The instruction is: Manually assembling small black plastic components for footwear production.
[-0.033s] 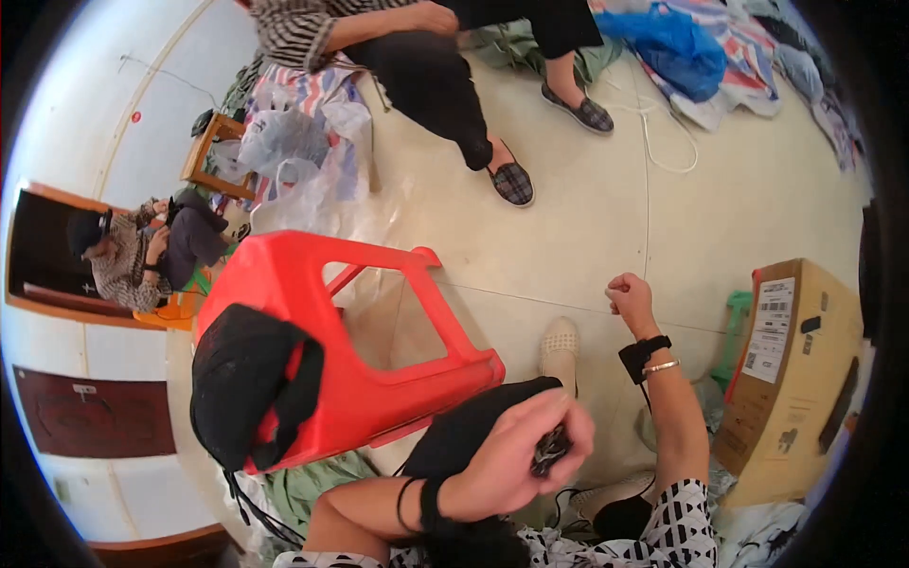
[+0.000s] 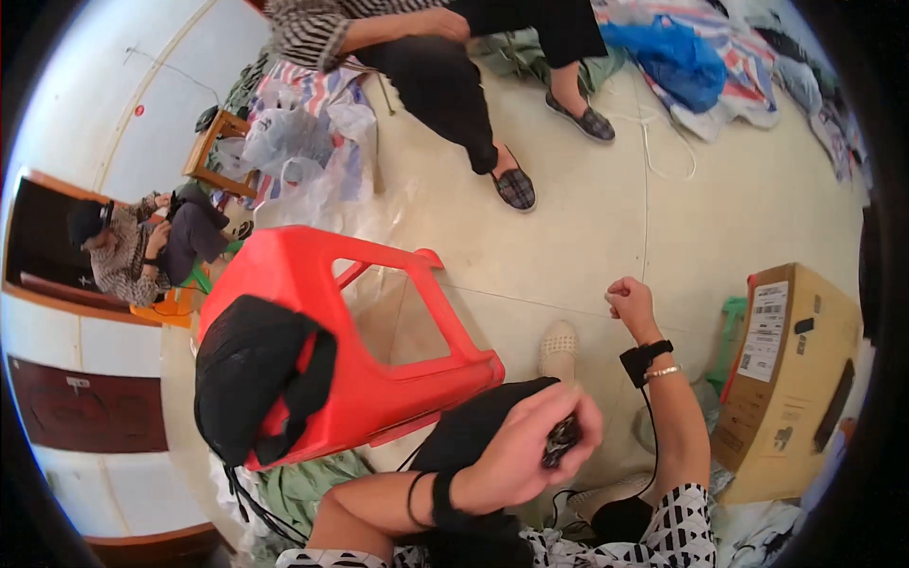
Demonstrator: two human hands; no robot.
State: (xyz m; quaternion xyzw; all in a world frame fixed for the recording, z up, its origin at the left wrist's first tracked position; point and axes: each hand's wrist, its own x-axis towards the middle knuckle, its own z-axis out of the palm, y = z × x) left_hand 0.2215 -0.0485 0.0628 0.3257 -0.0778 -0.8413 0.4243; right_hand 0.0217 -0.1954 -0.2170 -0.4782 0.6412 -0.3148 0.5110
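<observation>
My left hand (image 2: 535, 445) is above my lap, its fingers wrapped round a small dark glossy bundle (image 2: 561, 442) with light flecks. Most of this bundle is hidden by the fingers and palm, so its kind is unclear. Farther forward and to the right, my right hand (image 2: 632, 305) is closed with bent fingers pressed together. Whatever sits between those fingertips, if anything, is too small to make out. Black bands circle both wrists, and a bracelet is on the right one. The two hands are apart.
A red plastic stool (image 2: 284, 275) with a black cap (image 2: 256, 369) on it stands at my left. To the right is a cardboard box (image 2: 795, 379) beside a green stool (image 2: 729, 331). One person (image 2: 426, 85) sits ahead, another (image 2: 133, 246) far left. A blue plastic bag (image 2: 672, 62) lies far right.
My left hand has shifted slightly to the right, still closed on the dark bundle. My right hand keeps its closed shape at nearly the same place.
</observation>
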